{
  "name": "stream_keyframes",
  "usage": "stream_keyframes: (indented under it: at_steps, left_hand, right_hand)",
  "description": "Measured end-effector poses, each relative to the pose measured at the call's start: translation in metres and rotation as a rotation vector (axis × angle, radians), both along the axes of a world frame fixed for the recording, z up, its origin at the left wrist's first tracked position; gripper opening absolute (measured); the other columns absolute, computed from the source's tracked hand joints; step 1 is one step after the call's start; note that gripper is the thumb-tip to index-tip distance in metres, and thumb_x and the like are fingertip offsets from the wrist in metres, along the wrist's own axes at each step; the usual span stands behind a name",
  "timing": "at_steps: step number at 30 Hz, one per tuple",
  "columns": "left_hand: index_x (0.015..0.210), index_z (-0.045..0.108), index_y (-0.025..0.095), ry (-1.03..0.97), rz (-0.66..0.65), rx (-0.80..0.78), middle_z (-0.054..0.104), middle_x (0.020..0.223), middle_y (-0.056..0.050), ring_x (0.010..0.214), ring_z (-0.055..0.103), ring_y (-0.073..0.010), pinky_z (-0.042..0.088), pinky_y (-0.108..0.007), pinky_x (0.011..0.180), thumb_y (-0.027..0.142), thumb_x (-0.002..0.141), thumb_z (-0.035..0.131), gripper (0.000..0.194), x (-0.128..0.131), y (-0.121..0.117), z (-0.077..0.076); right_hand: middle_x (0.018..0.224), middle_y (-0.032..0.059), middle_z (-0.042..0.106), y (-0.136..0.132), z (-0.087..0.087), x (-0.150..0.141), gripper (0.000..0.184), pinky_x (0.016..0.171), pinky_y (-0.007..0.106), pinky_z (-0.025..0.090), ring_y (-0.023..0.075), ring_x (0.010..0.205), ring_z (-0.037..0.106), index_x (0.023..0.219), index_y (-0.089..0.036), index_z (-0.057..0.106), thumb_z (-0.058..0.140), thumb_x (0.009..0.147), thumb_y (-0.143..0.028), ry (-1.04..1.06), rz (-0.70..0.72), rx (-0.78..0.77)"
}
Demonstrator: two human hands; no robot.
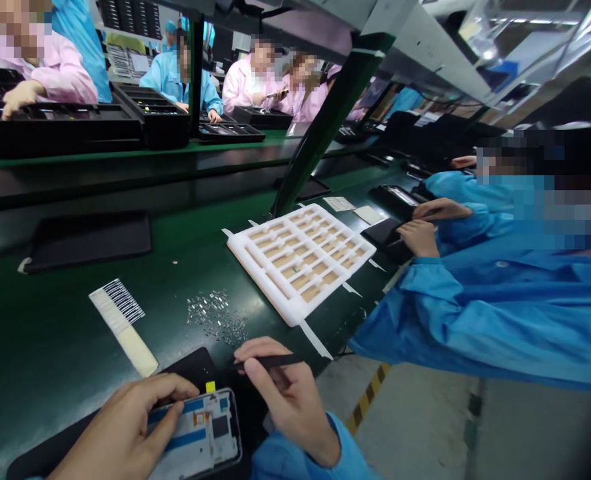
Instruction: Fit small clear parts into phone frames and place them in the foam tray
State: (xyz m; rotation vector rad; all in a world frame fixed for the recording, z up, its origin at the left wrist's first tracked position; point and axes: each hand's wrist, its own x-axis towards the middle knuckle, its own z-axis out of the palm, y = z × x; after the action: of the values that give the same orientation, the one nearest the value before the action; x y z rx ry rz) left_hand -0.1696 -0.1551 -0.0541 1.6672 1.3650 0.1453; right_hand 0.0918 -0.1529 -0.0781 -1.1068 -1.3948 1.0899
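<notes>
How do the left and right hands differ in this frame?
The left hand grips a phone, while the right hand holds a slim black tool between fingers and thumb. The left hand sits low on the phone; the right is raised beside it, its tool clear of the phone. The right hand's blue sleeve shows plainly, the left's hardly. Both hands are bare.

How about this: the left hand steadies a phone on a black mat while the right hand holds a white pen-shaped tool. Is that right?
Not quite: the head view shows the pen-shaped tool in the right hand is black, not white. The rest stands: the left hand steadies the phone on the black mat.
</notes>
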Motion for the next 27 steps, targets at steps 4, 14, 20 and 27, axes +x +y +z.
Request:
stream_keyframes:
  at_steps: [4,14,20,27]
  left_hand:
    - [0.127,0.077,0.038,-0.002,0.000,0.063,0.080,0.127,0.001,0.111,0.077,-0.0221,0.061,-0.024,0.076,0.057,0.105,0.049,0.041,-0.004,-0.005,0.002]
    - [0.118,0.081,0.033,-0.048,0.132,0.343,0.083,0.096,-0.004,0.100,0.079,-0.0276,0.064,-0.027,0.075,0.064,0.099,0.058,0.043,0.004,-0.006,0.009]
    - [0.117,0.081,0.032,-0.020,0.161,0.393,0.083,0.095,-0.005,0.100,0.079,-0.0283,0.065,-0.029,0.079,0.069,0.099,0.056,0.049,-0.010,0.000,0.010]
    - [0.127,0.076,0.037,0.071,0.060,0.223,0.081,0.123,-0.001,0.110,0.078,-0.0237,0.062,-0.028,0.092,0.068,0.105,0.048,0.047,-0.027,-0.004,0.008]
  right_hand:
    - [0.108,0.0118,0.075,-0.014,0.015,0.002,0.023,0.088,0.036,0.063,0.0238,0.098,0.075,0.108,-0.023,0.077,0.054,0.111,-0.023,-0.193,0.072,0.137]
    - [0.101,0.0073,0.083,-0.021,0.006,-0.017,0.020,0.070,0.030,0.055,0.0211,0.083,0.080,0.118,-0.025,0.079,0.063,0.105,-0.023,-0.510,0.302,0.229]
    - [0.082,0.0057,0.080,-0.014,0.008,-0.014,0.020,0.067,0.026,0.054,0.0174,0.072,0.070,0.097,-0.018,0.083,0.066,0.100,-0.029,-0.200,0.348,-0.182]
    - [0.064,-0.0004,0.069,-0.004,-0.001,-0.005,0.023,0.054,0.021,0.041,0.0112,0.058,0.055,0.079,-0.015,0.081,0.085,0.084,-0.037,-0.083,0.329,-0.615]
